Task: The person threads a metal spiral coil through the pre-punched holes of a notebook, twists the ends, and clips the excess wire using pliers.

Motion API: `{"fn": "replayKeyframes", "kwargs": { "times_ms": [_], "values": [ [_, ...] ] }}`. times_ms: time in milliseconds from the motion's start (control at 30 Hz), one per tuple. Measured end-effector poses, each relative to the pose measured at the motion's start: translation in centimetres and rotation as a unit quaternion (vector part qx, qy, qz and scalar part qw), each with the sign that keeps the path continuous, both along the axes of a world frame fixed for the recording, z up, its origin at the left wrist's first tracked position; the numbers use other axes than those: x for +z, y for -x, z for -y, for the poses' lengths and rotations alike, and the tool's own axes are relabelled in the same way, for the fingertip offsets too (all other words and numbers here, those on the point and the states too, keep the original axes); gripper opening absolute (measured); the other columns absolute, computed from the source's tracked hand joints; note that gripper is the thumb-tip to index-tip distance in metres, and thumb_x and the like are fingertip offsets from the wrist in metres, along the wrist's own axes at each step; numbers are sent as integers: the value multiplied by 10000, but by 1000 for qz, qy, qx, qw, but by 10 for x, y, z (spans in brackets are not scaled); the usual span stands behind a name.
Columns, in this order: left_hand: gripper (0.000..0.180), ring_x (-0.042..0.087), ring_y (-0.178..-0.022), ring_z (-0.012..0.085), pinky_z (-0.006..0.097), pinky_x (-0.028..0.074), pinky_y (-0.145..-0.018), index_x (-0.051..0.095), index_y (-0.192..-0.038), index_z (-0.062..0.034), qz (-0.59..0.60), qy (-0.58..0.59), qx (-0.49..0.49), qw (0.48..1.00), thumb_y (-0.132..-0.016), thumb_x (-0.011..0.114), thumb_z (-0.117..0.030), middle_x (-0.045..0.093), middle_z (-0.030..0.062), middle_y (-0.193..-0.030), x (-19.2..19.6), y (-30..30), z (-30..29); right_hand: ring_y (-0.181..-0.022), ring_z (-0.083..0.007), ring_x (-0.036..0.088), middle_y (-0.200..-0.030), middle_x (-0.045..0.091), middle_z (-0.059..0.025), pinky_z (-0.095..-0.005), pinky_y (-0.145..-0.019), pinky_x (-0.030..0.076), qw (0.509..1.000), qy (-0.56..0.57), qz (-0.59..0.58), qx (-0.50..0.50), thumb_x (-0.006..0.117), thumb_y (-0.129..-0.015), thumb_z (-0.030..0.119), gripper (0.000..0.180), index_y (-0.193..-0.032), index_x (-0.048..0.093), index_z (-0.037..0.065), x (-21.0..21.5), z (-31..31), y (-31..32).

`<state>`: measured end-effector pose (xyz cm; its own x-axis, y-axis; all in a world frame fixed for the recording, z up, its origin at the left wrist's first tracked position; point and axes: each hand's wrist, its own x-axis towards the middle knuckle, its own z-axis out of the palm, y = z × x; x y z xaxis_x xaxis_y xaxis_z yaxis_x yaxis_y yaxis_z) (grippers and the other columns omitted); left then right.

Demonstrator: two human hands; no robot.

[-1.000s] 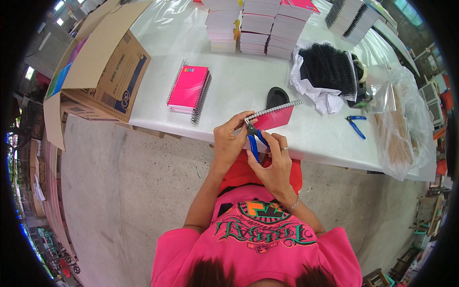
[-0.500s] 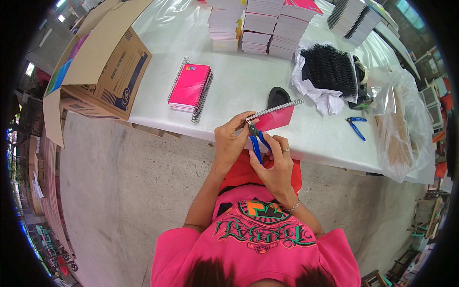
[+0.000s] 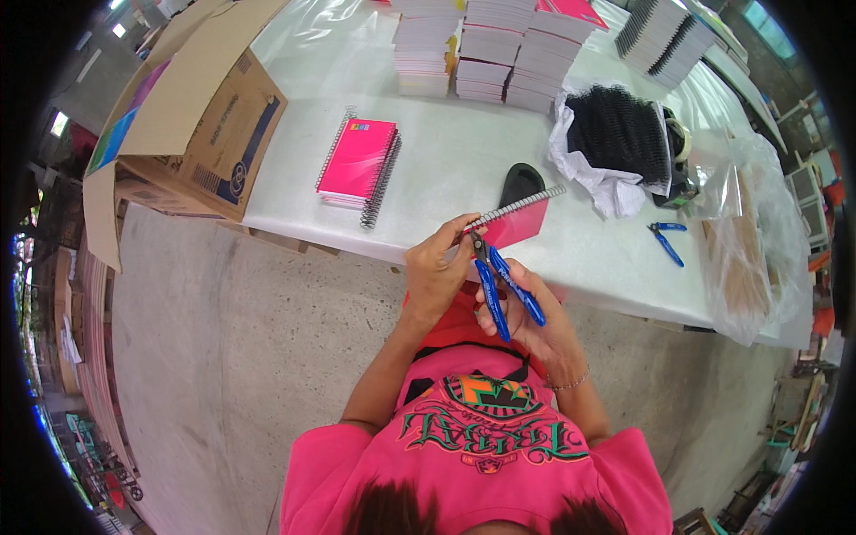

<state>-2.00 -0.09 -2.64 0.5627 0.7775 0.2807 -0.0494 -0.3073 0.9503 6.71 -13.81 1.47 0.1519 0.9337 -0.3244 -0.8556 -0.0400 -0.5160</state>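
My left hand (image 3: 437, 267) grips the near-left corner of a pink-covered spiral notebook (image 3: 519, 226), fingers closed by the end of its wire-like coil (image 3: 526, 204). The notebook is tilted over the table's front edge. In my right hand (image 3: 539, 323) is a pair of blue-handled wire cutters (image 3: 492, 299), handles spread apart. Their dark jaws point up at the coil's end beside my left fingertips. Whether the jaws touch the coil cannot be made out. Just behind the notebook lies a black rounded object (image 3: 517, 184), partly covered by it.
Pink spiral notebooks (image 3: 359, 160) lie stacked on the white-covered table (image 3: 446, 169), near an open cardboard box (image 3: 218, 143). Tall paper stacks (image 3: 490, 45) stand behind. To the right are black coils (image 3: 617, 134) on white wrapping, another pair of blue cutters (image 3: 666, 242) and clear plastic (image 3: 762, 232).
The cutters' handles have spread and swung lower right, with my right hand turning palm-up beneath them. My left hand and the notebook have barely shifted.
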Motion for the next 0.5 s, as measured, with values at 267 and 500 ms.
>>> {"fn": "replayKeyframes", "kwargs": {
  "times_ms": [267,500],
  "values": [
    [264,620,-786,57,209,514,-716,700,-1157,-6,5,66,94,993,-894,685,-23,723,50,-942,51,28,-43,-910,-115,554,-1092,587,-38,-273,-775,471,718,159,666,-125,701,-879,170,416,-1261,584,52,-32,43,-94],
    [388,638,-897,63,198,508,-809,620,-1266,2,32,113,122,985,-925,699,-164,704,48,-1023,70,71,-162,-1120,-400,551,-1264,549,-225,-457,-978,422,378,275,851,-240,685,-878,197,461,-1304,571,62,-83,73,-165]
  ]
}}
